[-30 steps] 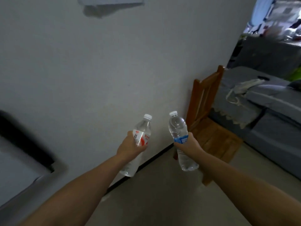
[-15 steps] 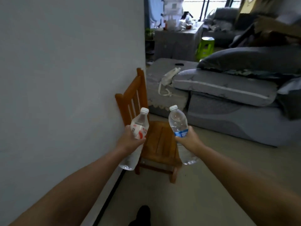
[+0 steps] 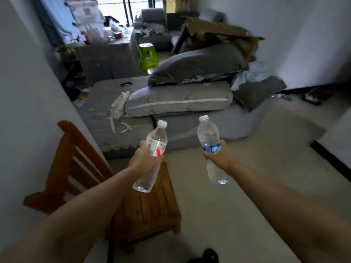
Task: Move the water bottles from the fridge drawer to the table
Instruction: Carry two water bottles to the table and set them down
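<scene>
Two hands (image 3: 144, 158) (image 3: 218, 154), each round one bottle (image 3: 152, 158) (image 3: 209, 137).

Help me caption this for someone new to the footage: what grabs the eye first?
Two clear water bottles held up mid-frame: the left hand grips the red-labelled bottle, the right hand the blue-labelled bottle. Below the left one stands a wooden chair; behind, stacked grey cushions and a bright green stool.

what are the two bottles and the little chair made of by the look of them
Both bottles, the red-labelled bottle in the left hand and the blue-labelled bottle in the right hand, look like clear thin plastic: see-through walls, white screw caps. The chair seems varnished wood: orange-brown slats with a dull sheen.
</scene>
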The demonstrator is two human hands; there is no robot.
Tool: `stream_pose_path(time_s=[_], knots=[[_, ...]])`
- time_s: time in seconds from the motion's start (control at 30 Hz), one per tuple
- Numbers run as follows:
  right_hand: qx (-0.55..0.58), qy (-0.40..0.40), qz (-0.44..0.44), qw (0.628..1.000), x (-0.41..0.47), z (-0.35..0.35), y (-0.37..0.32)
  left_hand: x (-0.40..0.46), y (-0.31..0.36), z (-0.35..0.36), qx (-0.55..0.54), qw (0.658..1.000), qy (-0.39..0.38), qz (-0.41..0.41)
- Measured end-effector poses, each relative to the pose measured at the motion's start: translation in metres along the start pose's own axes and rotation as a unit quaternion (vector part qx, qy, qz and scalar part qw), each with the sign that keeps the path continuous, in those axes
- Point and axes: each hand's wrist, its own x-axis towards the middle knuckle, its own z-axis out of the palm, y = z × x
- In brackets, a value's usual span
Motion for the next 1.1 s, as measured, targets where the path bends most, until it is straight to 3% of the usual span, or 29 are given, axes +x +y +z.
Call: stream_pose_path(time_s=[0.3, 0.47, 0.6, 1.1], knots=[[0.001, 0.073, 0.003, 0.997, 0.110, -0.114, 0.037, 0.121, 0.123, 0.105, 0.014, 0.996, -0.060, 0.057], [-0.027, 0.096, 0.032, 0.994, 0.172, -0.210, 0.056, 0.181, 0.218, 0.180, 0.014, 0.994, -0.082, 0.072], [0.004, 0.158, 0.064, 0.985, 0.206, -0.282, 0.075, 0.214, 0.288, 0.238, 0.004, 0.988, -0.122, 0.095], [0.085, 0.309, 0.163, 0.933, 0.337, -0.496, 0.176, 0.348, 0.517, 0.462, 0.058, 0.933, -0.248, 0.255]])
